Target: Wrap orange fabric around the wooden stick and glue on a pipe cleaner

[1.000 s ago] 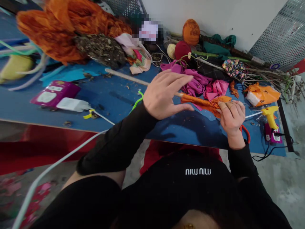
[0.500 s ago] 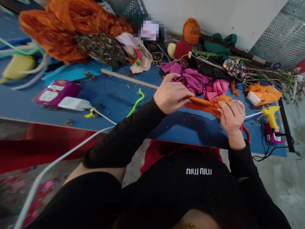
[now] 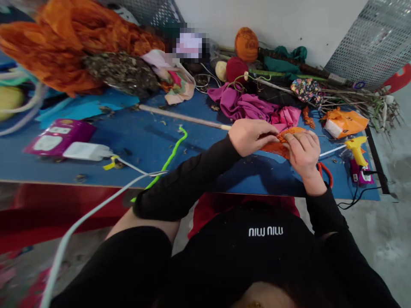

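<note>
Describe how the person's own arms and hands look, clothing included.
Both forearms wear plain, close-fitting black sleeves, on the left and right, reaching the wrists. Each stops near the elbow, leaving a bare gap before the black clothing higher up. The left hand and right hand are gloveless.

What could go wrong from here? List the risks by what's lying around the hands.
The left sleeve lies over the green fuzzy strip and might drag it.
The white cable hangs over the table edge near that forearm; a snag could tug it.
Both hands pinch the orange cloth close together; the right hand hides part of it, so a fold might slip unnoticed.
</note>
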Action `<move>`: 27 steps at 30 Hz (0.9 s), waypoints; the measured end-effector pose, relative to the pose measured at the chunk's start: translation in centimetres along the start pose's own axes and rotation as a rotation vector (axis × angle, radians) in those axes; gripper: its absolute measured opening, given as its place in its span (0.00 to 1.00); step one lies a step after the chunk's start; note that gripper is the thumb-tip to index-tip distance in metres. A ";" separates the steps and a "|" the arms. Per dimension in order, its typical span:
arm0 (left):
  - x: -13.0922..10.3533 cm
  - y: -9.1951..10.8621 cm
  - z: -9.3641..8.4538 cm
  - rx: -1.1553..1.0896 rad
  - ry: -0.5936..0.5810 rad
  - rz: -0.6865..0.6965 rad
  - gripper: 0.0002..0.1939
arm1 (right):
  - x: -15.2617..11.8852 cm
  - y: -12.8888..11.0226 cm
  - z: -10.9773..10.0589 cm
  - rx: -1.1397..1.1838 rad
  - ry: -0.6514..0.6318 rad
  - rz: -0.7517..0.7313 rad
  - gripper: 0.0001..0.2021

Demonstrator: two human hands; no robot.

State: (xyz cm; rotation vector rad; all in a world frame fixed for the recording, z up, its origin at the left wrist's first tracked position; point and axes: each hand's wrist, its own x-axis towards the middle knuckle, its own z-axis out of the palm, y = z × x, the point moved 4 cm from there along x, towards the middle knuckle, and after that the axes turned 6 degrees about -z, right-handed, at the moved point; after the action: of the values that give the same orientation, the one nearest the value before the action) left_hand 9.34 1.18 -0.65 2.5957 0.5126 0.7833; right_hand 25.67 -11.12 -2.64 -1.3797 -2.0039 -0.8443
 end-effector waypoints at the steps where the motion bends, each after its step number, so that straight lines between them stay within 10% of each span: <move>1: 0.2 -0.1 0.5 -0.016 -0.006 -0.002 0.14 | 0.0 0.1 0.1 0.003 -0.022 0.019 0.15; 12: 0.2 -1.4 -1.2 -0.139 0.099 -0.103 0.14 | -0.6 2.1 0.8 0.678 -0.021 0.566 0.32; 27: 0.1 -1.4 -0.7 -0.111 0.176 -0.122 0.12 | -0.7 1.2 -0.4 0.639 0.365 0.877 0.06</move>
State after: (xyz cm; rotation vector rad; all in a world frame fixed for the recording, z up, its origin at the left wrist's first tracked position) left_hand 8.69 2.58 -0.68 2.3826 0.6523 0.9743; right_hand 27.09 -11.48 -2.64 -1.3713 -1.0480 -0.0260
